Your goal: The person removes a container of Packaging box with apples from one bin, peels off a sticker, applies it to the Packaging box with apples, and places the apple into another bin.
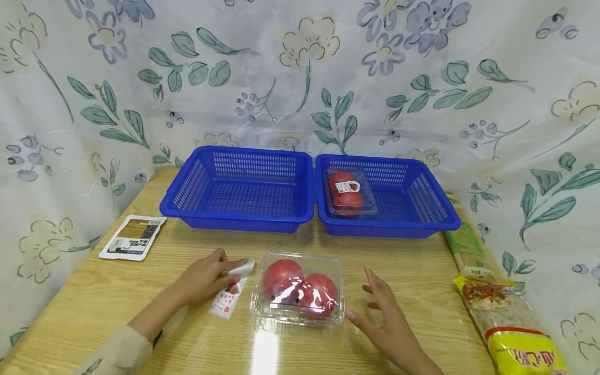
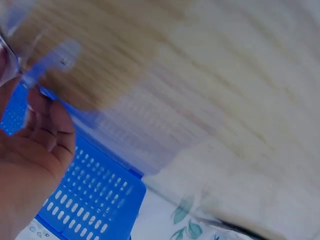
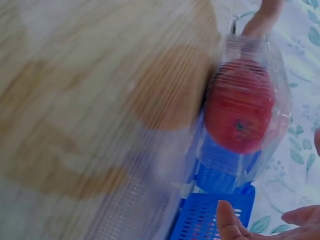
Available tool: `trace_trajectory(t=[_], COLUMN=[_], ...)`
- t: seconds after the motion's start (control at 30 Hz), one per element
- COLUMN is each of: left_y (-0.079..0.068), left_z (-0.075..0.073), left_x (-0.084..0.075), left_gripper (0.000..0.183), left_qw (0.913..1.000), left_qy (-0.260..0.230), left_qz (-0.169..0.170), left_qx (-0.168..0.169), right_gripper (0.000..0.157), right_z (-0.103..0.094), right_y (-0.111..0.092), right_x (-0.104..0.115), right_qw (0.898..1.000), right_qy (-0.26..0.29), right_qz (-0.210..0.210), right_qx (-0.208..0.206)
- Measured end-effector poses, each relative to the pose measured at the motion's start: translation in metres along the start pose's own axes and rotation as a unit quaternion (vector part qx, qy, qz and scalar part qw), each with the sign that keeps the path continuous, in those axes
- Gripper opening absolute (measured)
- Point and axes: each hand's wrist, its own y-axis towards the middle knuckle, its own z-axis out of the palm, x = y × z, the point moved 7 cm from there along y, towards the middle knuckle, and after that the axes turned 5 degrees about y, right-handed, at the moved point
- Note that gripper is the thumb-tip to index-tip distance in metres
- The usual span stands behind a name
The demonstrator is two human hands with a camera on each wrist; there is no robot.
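Observation:
A clear plastic clamshell box (image 1: 297, 289) stands on the table between my hands. Inside are two red round fruits that look like tomatoes (image 3: 240, 107). My left hand (image 1: 204, 277) is left of the box and pinches a whitish label strip (image 1: 229, 294) printed with red characters and a small red picture. In the left wrist view, that hand (image 2: 40, 135) has curled fingers, with a blurred translucent strip at their tips. Just right of the box, my right hand (image 1: 386, 323) is held with fingers spread and nothing in them.
Two blue plastic baskets (image 1: 236, 219) stand side by side at the back; the right one holds a labelled fruit box (image 1: 350, 195). A white-edged packet (image 1: 133, 238) lies at left. Along the right edge are a green packet (image 1: 469, 250) and a yellow noodle bag (image 1: 513, 328). Floral cloth (image 1: 304, 94) hangs behind.

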Motion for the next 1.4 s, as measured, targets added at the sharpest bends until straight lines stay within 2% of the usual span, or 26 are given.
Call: trace_trajectory(t=[0.1,0.23,0.37,0.57,0.67,0.73,0.87,0.97,1.03,1.13,1.23,1.4], left_y=[0.001,0.002,-0.002,-0.009,-0.012,-0.013,-0.014,-0.011,-0.008,-0.004,0.0,0.004], left_z=[0.001,-0.002,-0.007,-0.014,-0.021,-0.026,-0.039,-0.049,-0.054,-0.057,-0.056,-0.051], left_x=[-0.001,0.004,0.012,0.015,0.01,0.004,-0.015,-0.035,-0.051,-0.075,-0.093,-0.108], left_gripper=[0.031,0.013,0.022,0.026,0.031,0.038,0.04,0.035,0.033,0.033,0.034,0.033], left_qw=[0.9965,0.9799,0.9621,0.9255,0.9067,0.8946,0.8812,0.8741,0.8705,0.8695,0.8673,0.8577], left_qy=[-0.084,-0.199,-0.263,-0.349,-0.389,-0.416,-0.448,-0.465,-0.475,-0.483,-0.491,-0.512], left_qz=[0.001,-0.016,-0.064,-0.138,-0.156,-0.157,-0.14,-0.127,-0.114,-0.091,-0.072,-0.045], left_qx=[0.004,-0.006,-0.035,-0.048,-0.048,-0.049,-0.058,-0.063,-0.062,-0.052,-0.039,-0.024], right_gripper=[0.088,0.088,0.088,0.092,0.095,0.096,0.096,0.092,0.087,0.078,0.071,0.062], right_z=[0.0,0.0,0.001,0.003,0.007,0.011,0.026,0.041,0.052,0.065,0.072,0.076], right_y=[0.0,-0.001,0.0,0.004,0.007,0.009,0.015,0.02,0.023,0.027,0.029,0.03], right_x=[0.003,0.007,0.013,0.029,0.04,0.048,0.066,0.082,0.093,0.105,0.11,0.113], right_qw=[1.0,1.0,0.999,0.995,0.991,0.988,0.984,0.978,0.97,0.955,0.949,0.938], right_qy=[0.002,0.012,0.019,0.031,0.036,0.038,0.036,0.017,0.008,0.014,0.041,0.103], right_qz=[-0.007,-0.017,-0.036,-0.085,-0.123,-0.148,-0.176,-0.189,-0.209,-0.248,-0.265,-0.293], right_qx=[-0.009,-0.017,-0.024,-0.037,-0.033,-0.025,0.022,0.084,0.125,0.162,0.166,0.154])
